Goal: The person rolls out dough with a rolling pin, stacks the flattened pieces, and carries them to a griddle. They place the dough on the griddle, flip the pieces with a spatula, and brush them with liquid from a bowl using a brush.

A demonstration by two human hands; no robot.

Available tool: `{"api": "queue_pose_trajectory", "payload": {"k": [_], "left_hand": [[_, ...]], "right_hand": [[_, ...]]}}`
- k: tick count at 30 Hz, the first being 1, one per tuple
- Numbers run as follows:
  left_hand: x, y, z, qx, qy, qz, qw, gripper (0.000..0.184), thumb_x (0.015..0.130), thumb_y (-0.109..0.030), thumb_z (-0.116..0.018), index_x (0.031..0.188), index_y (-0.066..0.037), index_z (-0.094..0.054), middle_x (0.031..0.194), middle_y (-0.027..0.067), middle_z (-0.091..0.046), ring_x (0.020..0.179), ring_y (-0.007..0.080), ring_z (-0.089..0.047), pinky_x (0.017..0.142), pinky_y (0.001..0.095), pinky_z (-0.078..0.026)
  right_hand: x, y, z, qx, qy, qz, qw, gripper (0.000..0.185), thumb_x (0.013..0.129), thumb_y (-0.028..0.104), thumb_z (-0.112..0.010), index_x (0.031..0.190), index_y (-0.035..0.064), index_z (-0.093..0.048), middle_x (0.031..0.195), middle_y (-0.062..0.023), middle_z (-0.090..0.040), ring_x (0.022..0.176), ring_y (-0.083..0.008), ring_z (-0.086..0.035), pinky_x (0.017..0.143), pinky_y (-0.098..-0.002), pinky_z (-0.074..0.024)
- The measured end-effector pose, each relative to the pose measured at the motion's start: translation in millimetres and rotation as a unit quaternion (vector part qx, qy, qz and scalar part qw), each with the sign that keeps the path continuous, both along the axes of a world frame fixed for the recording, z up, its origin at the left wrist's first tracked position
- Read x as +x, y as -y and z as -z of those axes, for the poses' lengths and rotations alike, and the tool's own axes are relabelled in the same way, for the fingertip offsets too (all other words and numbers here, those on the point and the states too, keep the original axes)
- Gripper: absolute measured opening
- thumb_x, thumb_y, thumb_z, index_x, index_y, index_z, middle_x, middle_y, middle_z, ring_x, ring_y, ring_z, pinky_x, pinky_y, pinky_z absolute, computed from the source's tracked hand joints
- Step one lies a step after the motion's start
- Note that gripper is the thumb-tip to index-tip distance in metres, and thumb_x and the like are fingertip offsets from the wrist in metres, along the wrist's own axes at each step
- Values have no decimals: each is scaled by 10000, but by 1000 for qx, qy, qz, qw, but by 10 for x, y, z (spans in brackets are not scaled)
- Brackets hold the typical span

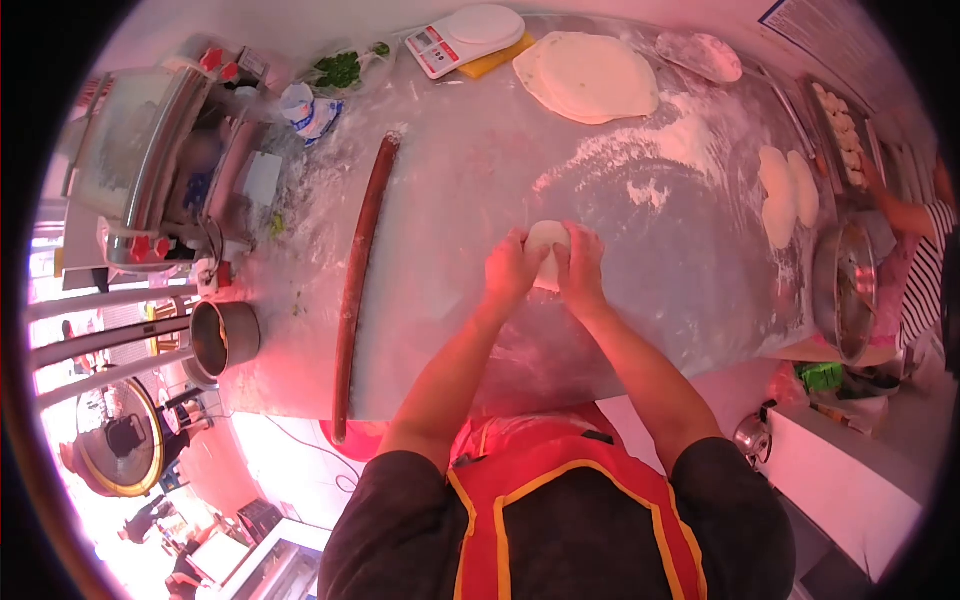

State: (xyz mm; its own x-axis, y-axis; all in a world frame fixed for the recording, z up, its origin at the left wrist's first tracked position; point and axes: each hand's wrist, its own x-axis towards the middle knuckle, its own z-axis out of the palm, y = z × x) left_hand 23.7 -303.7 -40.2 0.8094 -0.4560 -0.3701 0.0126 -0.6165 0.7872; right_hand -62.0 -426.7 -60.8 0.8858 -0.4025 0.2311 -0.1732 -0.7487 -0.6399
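A pale piece of dough [546, 240] is held between my two hands over the middle of the metal table [450, 200]. My left hand [512, 268] is closed on its left side, fingers bent round the edge. On its right side my right hand [582, 262] grips it, with the thumb against the dough. Left of my hands a long dark rolling pin [363, 280] lies lengthwise on the table. White flour [680, 145] is scattered beyond my hands to the right.
Flat dough sheets [588, 78] and a scale [465, 40] stand at the back. Long dough pieces [788, 198] and a metal bowl [845, 290] are at right, near another person's arm [900, 212]. A machine [140, 150] and a pot [225, 338] stand left.
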Motion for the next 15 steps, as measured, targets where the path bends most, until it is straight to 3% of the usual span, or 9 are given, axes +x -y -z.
{"api": "queue_pose_trajectory", "payload": {"k": [2, 4, 6, 8, 9, 11, 15], "left_hand": [[1, -130, -124, -36, -42, -27, 998, 452, 855, -261, -681, 1195, 16, -569, 1145, 189, -639, 1046, 294, -631, 835, 386, -507], [-52, -393, -41, -66, -22, -97, 993, 457, 853, -252, -679, 1198, 22, -559, 1205, 202, -613, 1114, 326, -598, 870, 403, -488], [-3, -986, 446, -43, 110, -157, 981, 523, 849, -245, -685, 1268, 14, -510, 1225, 209, -590, 1125, 359, -573, 903, 431, -470], [9, -1567, 229, 84, 336, -170, 923, 581, 837, -229, -701, 1318, 4, -473, 1227, 219, -569, 1116, 391, -549, 939, 465, -442], [-34, -1722, -154, 174, 468, -180, 848, 591, 828, -219, -711, 1320, 1, -469, 1223, 223, -560, 1106, 406, -539, 953, 481, -429], [-126, -2159, -173, 272, 473, -200, 814, 586, 817, -218, -730, 1294, 5, -472, 1229, 227, -547, 1125, 408, -512, 971, 496, -403], [-148, -2538, 7, 280, 382, -171, 864, 499, 836, -206, -711, 1233, 10, -499, 1177, 193, -556, 1107, 387, -512, 943, 467, -416]], "right_hand": [[-15, 64, -41, 72, -27, -45, 996, 455, 919, 164, -566, 1342, 37, -458, 1323, -185, -473, 1235, -411, -429, 1095, -502, -266], [41, -48, -256, -77, 10, -61, 995, 493, 916, 241, -559, 1354, 40, -455, 1342, -186, -474, 1254, -378, -428, 1077, -542, -283], [92, -104, -280, -168, 9, -93, 981, 535, 915, 298, -555, 1376, 49, -444, 1372, -181, -462, 1277, -360, -421, 1074, -567, -286], [113, -134, -165, -201, -36, -147, 968, 577, 915, 334, -551, 1408, 64, -424, 1414, -172, -437, 1305, -356, -408, 1086, -577, -272], [184, -102, -154, -207, -33, -154, 966, 581, 916, 344, -550, 1411, 70, -422, 1416, -168, -436, 1302, -356, -413, 1086, -572, -275], [196, -117, -153, -212, -38, -158, 964, 589, 918, 363, -548, 1419, 82, -418, 1421, -161, -435, 1296, -356, -424, 1087, -563, -279], [-16, 114, -193, -205, -43, -191, 959, 571, 927, 375, -540, 1404, 83, -430, 1424, -168, -435, 1294, -364, -432, 1093, -552, -276]]}}
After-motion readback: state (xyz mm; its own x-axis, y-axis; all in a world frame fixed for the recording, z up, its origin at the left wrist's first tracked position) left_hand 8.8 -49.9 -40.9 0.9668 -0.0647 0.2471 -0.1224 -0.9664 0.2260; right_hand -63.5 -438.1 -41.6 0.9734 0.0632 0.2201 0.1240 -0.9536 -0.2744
